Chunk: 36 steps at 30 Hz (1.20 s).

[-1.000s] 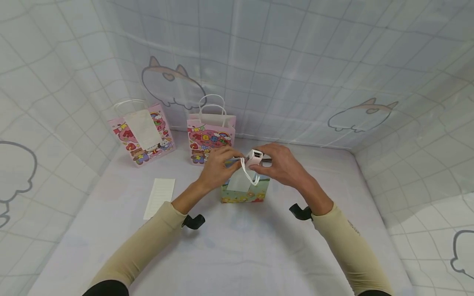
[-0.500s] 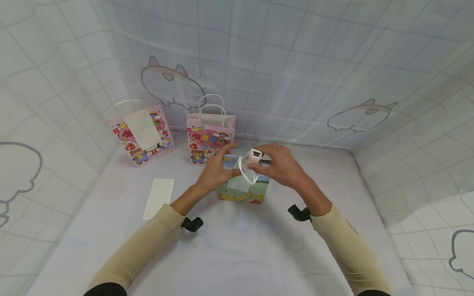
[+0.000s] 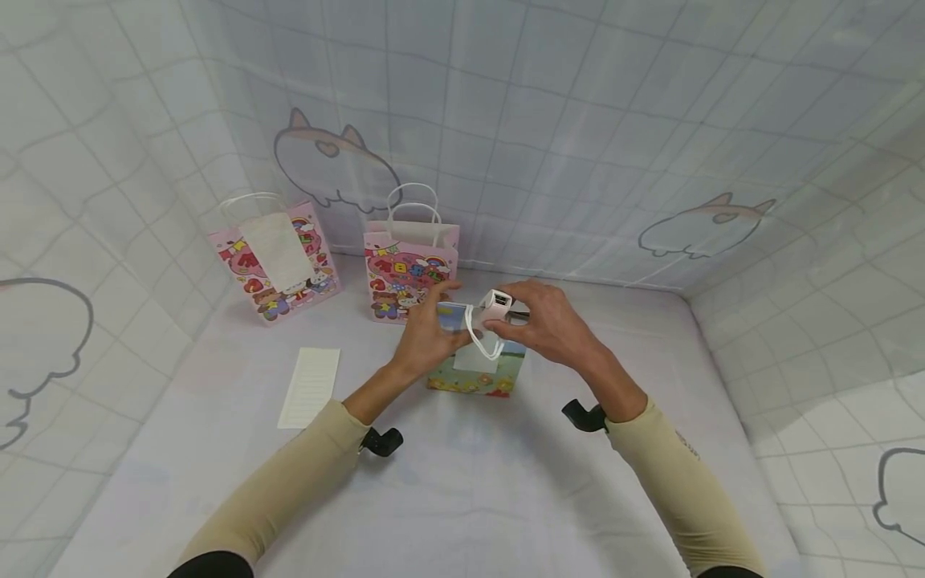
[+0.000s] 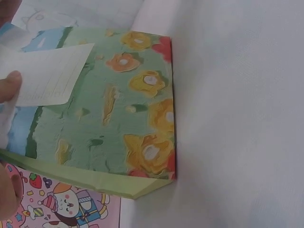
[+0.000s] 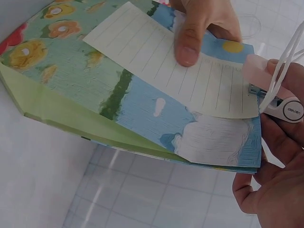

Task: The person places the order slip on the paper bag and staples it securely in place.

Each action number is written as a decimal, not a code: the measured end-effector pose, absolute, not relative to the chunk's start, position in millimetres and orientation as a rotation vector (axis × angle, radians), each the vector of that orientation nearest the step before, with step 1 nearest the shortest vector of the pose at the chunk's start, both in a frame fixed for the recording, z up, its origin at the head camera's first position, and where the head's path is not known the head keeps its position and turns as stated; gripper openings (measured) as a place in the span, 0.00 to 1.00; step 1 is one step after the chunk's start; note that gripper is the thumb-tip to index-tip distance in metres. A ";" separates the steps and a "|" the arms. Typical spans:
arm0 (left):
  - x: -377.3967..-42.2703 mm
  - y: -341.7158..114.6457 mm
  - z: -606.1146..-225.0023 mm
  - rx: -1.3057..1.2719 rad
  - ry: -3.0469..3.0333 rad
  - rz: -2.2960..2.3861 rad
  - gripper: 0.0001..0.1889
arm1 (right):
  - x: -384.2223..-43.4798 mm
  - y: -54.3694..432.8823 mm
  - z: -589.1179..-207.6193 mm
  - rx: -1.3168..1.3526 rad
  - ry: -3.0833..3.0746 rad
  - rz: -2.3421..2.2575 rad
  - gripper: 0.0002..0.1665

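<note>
A paper gift bag, printed with yellow flowers and blue sky, stands in the middle of the table. Against its front lies a lined paper slip. My left hand pinches slip and bag, its thumb pressing the slip and its other fingers around the bag's side and back. Over the bag's top edge, my right hand holds a pink and white stapler, whose mouth sits at the slip's upper end in the right wrist view. White cord handles loop down beside the stapler.
Two pink cartoon gift bags stand behind: one at the back left with a blank-looking slip on its front, the other just behind my left hand. Another lined slip lies left on the white tabletop. Cloth walls surround the table.
My left hand has left the bag's top edge by the stapler, spread with its thumb lower on the slip, and shifted the slip slightly right. The right hand and stapler stay nearly still.
</note>
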<state>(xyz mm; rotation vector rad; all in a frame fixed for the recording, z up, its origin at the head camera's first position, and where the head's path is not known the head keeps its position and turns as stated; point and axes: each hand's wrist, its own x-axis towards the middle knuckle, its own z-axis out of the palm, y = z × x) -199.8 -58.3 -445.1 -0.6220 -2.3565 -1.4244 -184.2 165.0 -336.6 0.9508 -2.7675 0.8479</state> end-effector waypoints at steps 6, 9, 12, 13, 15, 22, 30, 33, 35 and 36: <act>-202.3 -61.6 -435.0 -0.753 -2.221 -1.486 0.31 | -184.8 165.4 -334.8 0.965 -2.768 0.848 0.23; -205.3 -62.9 -426.1 -0.834 -2.117 -1.457 0.20 | -184.8 166.1 -334.2 0.969 -2.766 0.835 0.24; -208.3 -64.8 -419.8 -0.877 -2.071 -1.397 0.13 | -185.2 166.0 -333.6 0.967 -2.774 0.829 0.25; -209.0 -65.6 -418.5 -0.883 -2.068 -1.372 0.12 | -185.4 165.9 -333.4 0.970 -2.777 0.827 0.25; -209.8 -66.7 -417.1 -0.899 -2.075 -1.334 0.10 | -185.6 165.6 -332.9 0.972 -2.781 0.823 0.25; -208.7 -66.7 -417.1 -0.936 -2.082 -1.284 0.09 | -186.0 165.5 -330.3 0.998 -2.794 0.802 0.25; -209.5 -66.5 -418.1 -0.944 -2.085 -1.304 0.10 | -186.2 166.6 -328.0 0.968 -2.825 0.743 0.31; -210.2 -66.2 -418.5 -0.947 -2.086 -1.316 0.10 | -186.8 166.7 -327.7 0.967 -2.826 0.742 0.31; -211.2 -66.3 -418.5 -0.952 -2.088 -1.329 0.10 | -187.2 166.9 -328.0 0.971 -2.824 0.743 0.29; -211.9 -66.6 -418.6 -0.957 -2.093 -1.336 0.10 | -187.4 167.1 -328.3 0.977 -2.819 0.742 0.29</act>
